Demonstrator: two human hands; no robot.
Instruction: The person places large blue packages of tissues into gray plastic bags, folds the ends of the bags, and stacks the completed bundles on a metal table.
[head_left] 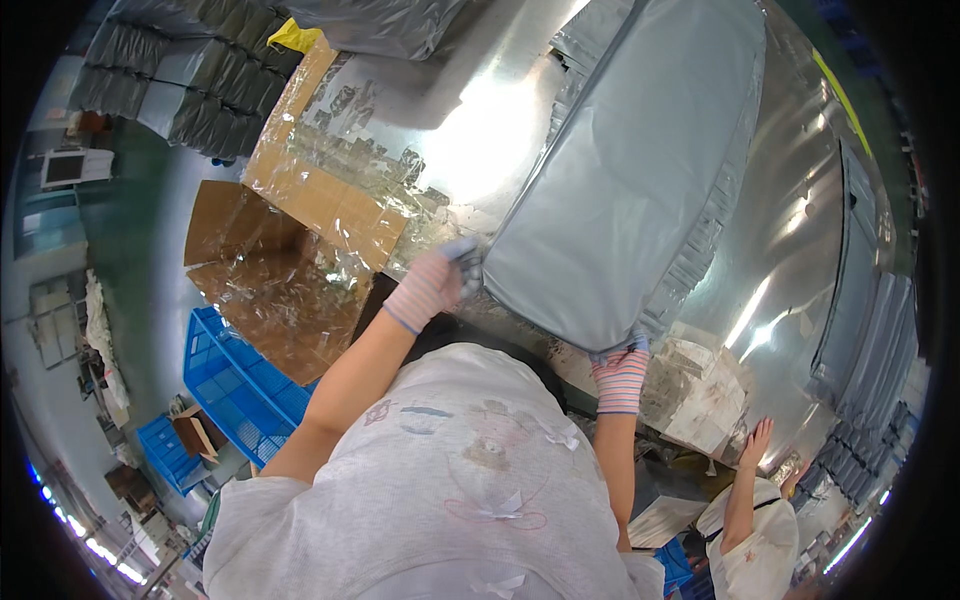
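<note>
A long, flat grey piece with a smooth, coated surface and dark piped edge (625, 190) lies on the metal table, on top of other layers whose crinkled edges show along both sides. My right hand (620, 380), in a pink-striped glove with grey-blue fingertips, is closed on its near edge; some of the fingers are hidden beneath it. My left hand (435, 285), gloved alike, is beside the near left corner of the piece. Its fingers are blurred, and whether they touch the corner I cannot tell.
An open cardboard box (290, 285) stands left, above a blue plastic crate (240, 385). Taped cardboard covers part of the metal table (770, 290). Stacked dark-grey bundles (185, 80) rise far left; more grey pieces (865, 290) lie right. Another person's hand (757, 443) rests at the right table edge.
</note>
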